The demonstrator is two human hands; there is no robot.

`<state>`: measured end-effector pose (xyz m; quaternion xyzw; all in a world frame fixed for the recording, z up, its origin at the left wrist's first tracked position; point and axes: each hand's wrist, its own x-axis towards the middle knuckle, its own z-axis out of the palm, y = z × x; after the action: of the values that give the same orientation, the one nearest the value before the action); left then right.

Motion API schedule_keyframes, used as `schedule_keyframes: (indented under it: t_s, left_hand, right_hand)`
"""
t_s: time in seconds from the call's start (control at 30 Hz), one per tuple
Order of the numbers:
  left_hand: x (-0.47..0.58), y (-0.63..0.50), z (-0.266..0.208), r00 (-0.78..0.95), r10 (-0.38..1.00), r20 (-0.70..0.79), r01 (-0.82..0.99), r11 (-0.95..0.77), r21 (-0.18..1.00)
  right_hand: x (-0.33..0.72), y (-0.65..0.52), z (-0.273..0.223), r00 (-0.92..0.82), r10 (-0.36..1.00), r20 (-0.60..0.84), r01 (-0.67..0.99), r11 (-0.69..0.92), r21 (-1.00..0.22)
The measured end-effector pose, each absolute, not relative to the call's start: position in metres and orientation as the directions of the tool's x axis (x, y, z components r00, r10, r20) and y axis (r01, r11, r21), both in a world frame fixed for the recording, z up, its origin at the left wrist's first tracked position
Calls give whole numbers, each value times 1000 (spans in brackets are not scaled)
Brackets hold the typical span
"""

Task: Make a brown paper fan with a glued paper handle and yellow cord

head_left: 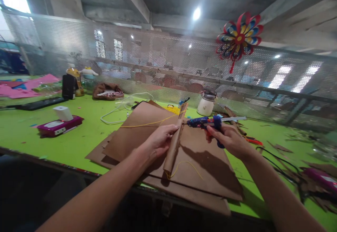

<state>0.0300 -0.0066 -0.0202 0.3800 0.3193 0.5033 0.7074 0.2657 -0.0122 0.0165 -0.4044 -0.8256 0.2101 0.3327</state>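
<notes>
A rolled brown paper tube (172,150) with yellow string (193,167) coming out of its ends lies over brown cardboard sheets (210,168). My left hand (162,139) is closed on the tube's left side near the middle. In my right hand (230,139) is a blue glue gun (204,122), fingers wrapped round its handle. A white glue stick (234,118) sticks out of its back. The nozzle points left and is at the tube's right edge; I cannot tell whether it touches.
On the green table (86,137) are a purple power strip (60,126) with a white plug, a white cable (110,121), a lidded jar (206,103) and pink paper (39,84). Cardboard scraps (281,148) and a black cord (279,167) lie right. A perforated metal screen (158,56) stands behind.
</notes>
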Motion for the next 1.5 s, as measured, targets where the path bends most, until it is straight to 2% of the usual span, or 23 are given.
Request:
schedule_keyframes:
  t_s: [0.57, 0.8, 1.1, 1.5]
  left_hand:
    - [31, -11, -16, 279, 959, -54, -448, 180, 876]
    - [31, -11, -17, 259, 963, -78, -449, 192, 873]
    - [31, -10, -18, 281, 959, -42, -424, 163, 891]
    - [30, -6, -23, 268, 961, -69, -425, 183, 886]
  right_hand:
    - [266, -22, 23, -516, 785, 343, 633, 619, -465]
    - [265, -21, 24, -469, 794, 386, 615, 607, -502]
    - [264, -19, 23, -412, 793, 448, 650, 601, -466]
    - [262, -21, 22, -396, 792, 465, 657, 598, -459]
